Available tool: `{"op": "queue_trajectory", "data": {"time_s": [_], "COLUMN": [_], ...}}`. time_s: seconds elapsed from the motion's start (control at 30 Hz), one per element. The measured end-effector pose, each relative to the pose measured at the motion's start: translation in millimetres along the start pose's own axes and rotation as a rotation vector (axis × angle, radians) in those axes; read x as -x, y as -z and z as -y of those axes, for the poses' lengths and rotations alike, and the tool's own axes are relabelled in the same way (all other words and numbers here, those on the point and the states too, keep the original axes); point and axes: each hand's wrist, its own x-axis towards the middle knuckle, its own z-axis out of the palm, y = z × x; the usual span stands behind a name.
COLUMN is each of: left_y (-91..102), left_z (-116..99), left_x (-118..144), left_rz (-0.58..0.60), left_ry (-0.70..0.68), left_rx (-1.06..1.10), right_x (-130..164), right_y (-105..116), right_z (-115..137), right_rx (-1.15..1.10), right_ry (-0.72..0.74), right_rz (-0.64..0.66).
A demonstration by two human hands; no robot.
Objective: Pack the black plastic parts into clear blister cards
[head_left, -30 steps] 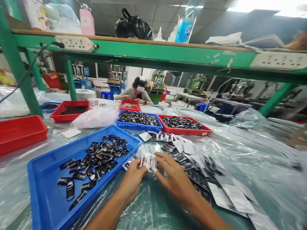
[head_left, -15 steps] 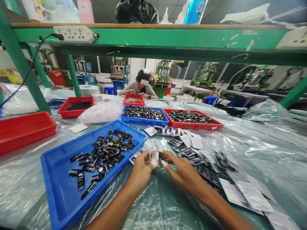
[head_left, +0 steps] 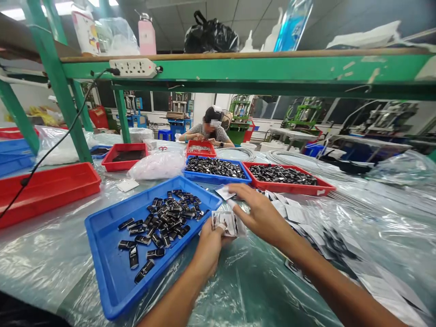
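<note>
My left hand (head_left: 211, 243) pinches a small clear plastic packet (head_left: 227, 223) with printed matter and dark pieces showing in it; the thumb lies across its front. Just beyond, my right hand (head_left: 254, 209) is over a white packet (head_left: 225, 192), its thumb and fingers apart, fingertips at the packet's edge. Whether they touch it I cannot tell. White coverings show on some fingertips. To the left, a blue tray (head_left: 102, 268) holds many small black pieces (head_left: 166, 218) with pale markings. Filled packets (head_left: 299, 215) lie in overlapping rows to the right, partly behind my right forearm.
Behind stand a blue tray (head_left: 218, 178) and a red tray (head_left: 289, 186) full of black pieces. An empty red tray (head_left: 51, 195) stands left. A green shelf frame (head_left: 238, 68) spans overhead, with a black cable (head_left: 68, 131). Across the table sits another person (head_left: 211, 129).
My hands, together at the packet before, are now apart. My right hand has moved forward to the white packet, while my left keeps the clear one. The camera view has tilted up and left.
</note>
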Motion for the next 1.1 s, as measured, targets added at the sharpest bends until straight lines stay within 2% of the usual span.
{"op": "queue_trajectory", "data": {"time_s": [0.13,0.23,0.43,0.53,0.67,0.77,0.83,0.97,1.03,1.1], "left_y": [-2.5,-4.0,-5.3,-5.1,-3.1,-1.2,-0.8,-0.5,1.1,3.3], "left_z": [-1.0,-1.7,-7.2,-10.4,-11.9,-9.4,-7.1,-4.6,-4.3,-3.1], "left_x": [2.3,5.8,5.9,5.0,3.9,2.3,1.4,-0.2,-1.1,-1.2], "left_rz": [0.064,0.089,0.015,-0.006,0.002,0.031,0.035,-0.022,-0.069,-0.074], "left_ry": [0.017,0.001,0.004,0.007,0.012,-0.008,-0.031,-0.062,-0.074,-0.076], "left_rx": [0.132,0.143,0.050,0.082,0.140,0.085,0.019,-0.178,-0.283,-0.345], "right_x": [45.6,66.7,73.5,76.2,74.3,73.1,75.5,81.7,77.2,62.6], "right_y": [-4.0,-10.9,-23.8,-27.5,-29.4,-27.9,-24.7,-8.1,4.3,15.5], "right_z": [-12.7,-14.8,-5.0,-1.0,2.5,-0.8,-8.8,-31.7,-36.4,-31.2], "right_rx": [0.080,0.060,0.030,-0.034,-0.316,-0.487,-0.410,-0.088,-0.006,-0.040], "right_ry": [0.037,0.060,-0.004,-0.039,-0.183,-0.277,-0.244,-0.077,-0.081,-0.146], "right_rz": [0.064,0.029,-0.019,-0.026,-0.067,-0.054,-0.037,-0.016,-0.063,-0.168]}}
